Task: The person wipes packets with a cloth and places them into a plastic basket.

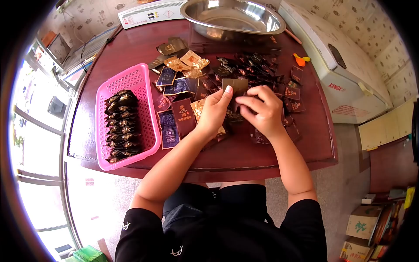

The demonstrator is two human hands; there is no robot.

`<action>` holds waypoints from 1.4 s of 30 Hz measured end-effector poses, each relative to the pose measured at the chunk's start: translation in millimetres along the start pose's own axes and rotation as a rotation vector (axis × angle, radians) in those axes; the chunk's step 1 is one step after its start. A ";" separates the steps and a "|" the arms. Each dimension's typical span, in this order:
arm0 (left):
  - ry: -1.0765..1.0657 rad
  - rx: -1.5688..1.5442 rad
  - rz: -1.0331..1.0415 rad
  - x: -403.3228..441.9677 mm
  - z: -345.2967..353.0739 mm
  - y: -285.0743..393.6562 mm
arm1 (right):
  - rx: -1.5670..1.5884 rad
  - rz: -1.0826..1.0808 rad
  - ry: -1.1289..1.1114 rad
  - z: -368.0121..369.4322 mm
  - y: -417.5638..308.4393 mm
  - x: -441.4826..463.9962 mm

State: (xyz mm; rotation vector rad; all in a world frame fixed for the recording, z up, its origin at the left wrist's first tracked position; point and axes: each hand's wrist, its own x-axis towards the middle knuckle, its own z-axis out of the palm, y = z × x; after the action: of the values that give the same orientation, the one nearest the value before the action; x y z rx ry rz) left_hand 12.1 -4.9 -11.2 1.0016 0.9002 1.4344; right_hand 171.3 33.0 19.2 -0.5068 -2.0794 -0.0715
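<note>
My left hand (215, 108) pinches a dark olive-brown flat packet (235, 85), its thumb lying on the packet's left side. Close by on the right, my right hand (264, 107) has its fingers curled in at the packet's lower right edge. What those fingertips grip, if anything, is too dark to make out. Below and around both hands lies a pile of small packets. Dark shiny ones (253, 65) spread at the back right, gold ones (188, 63) at the back left. Blue packets (168, 127) and a maroon packet (183, 118) lie left of my left hand.
A pink plastic basket (153, 126) holds a stacked row of dark packets (122, 126) at the table's left. A large steel basin (231, 19) and a white heat-sealer-like machine (150, 14) stand at the back. Right of the table is a white chest freezer (345, 83).
</note>
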 end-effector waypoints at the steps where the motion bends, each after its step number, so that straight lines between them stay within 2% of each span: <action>1: -0.002 0.000 -0.001 -0.9 1.6 0.7 | -0.026 0.013 0.038 0.0 4.0 -0.9; 5: 0.029 -0.104 -0.051 -4.0 5.2 4.1 | -0.028 0.141 0.159 -5.0 10.2 -1.0; 7: 0.043 -0.160 -0.076 -2.6 5.5 5.2 | 0.007 0.112 0.233 -4.9 8.6 -0.5; 9: -0.060 -0.415 0.001 -1.6 5.4 7.3 | -0.001 -0.070 0.132 -8.2 -5.7 1.8; 10: -0.036 -0.411 -0.016 -0.9 2.2 5.2 | 0.006 -0.142 0.032 -8.4 -14.7 3.8; 14: 0.033 -0.463 -0.160 -3.0 5.2 11.2 | -0.032 -0.150 -0.027 13.3 -12.7 -2.7; 17: 0.095 -0.518 -0.085 -0.9 6.3 15.5 | 0.096 -0.260 -0.095 7.2 -4.2 -2.7; 19: 0.091 -0.604 -0.060 2.2 -1.8 16.4 | 0.063 -0.211 -0.201 0.5 -4.8 -1.5; 21: 0.127 -0.626 -0.083 7.3 -8.9 13.7 | 0.029 -0.161 -0.159 -8.4 2.5 3.0; 22: 0.126 -0.627 -0.082 6.9 -11.9 12.1 | 0.071 -0.106 -0.077 -8.5 8.5 0.7; 24: 0.152 -0.522 -0.231 5.0 -15.6 11.5 | 0.237 0.020 0.058 -7.4 11.5 -2.3; 25: 0.155 -0.526 -0.228 3.9 -14.0 11.3 | 0.238 0.017 0.054 -7.3 7.2 -2.9; 27: 0.127 -0.434 -0.330 0.4 -6.6 11.4 | 0.493 0.156 0.044 -3.4 -9.0 -3.9; 29: 0.012 -0.532 -0.422 -1.2 -3.0 4.2 | 0.567 0.054 -0.067 6.6 -20.9 -5.4; 33: 0.093 -0.472 -0.151 -4.6 5.9 -4.8 | 0.472 0.062 -0.022 16.3 -21.5 -8.8; 34: -0.011 -0.464 -0.195 -6.5 3.5 1.2 | 0.424 0.117 -0.039 15.5 -19.9 -9.8; 35: -0.011 -0.464 -0.194 -8.7 6.4 6.8 | 0.424 0.117 -0.039 14.6 -17.7 -9.7; 37: 0.164 -0.490 -0.356 -14.7 15.9 23.0 | 0.174 0.004 -0.053 13.4 -13.1 -8.7; 38: 0.077 -0.599 -0.322 -10.0 7.1 8.7 | 0.143 -0.022 -0.040 12.5 -13.1 -7.7; 39: 0.075 -0.598 -0.326 -8.0 4.8 6.7 | 0.141 -0.019 -0.040 10.1 -13.4 -6.5; 41: -0.088 -0.638 -0.331 -7.0 2.6 5.2 | 0.102 -0.118 -0.103 5.3 -15.4 -2.9; 42: -0.053 -0.609 -0.346 -9.1 4.4 11.2 | 0.096 -0.148 -0.103 3.8 -16.3 -0.8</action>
State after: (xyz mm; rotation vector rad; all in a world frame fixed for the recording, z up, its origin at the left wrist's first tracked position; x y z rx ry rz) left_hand 12.6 -15.1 0.0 0.4011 0.5096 1.2604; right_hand 162.4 18.7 19.0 -0.3040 -2.2074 -0.0327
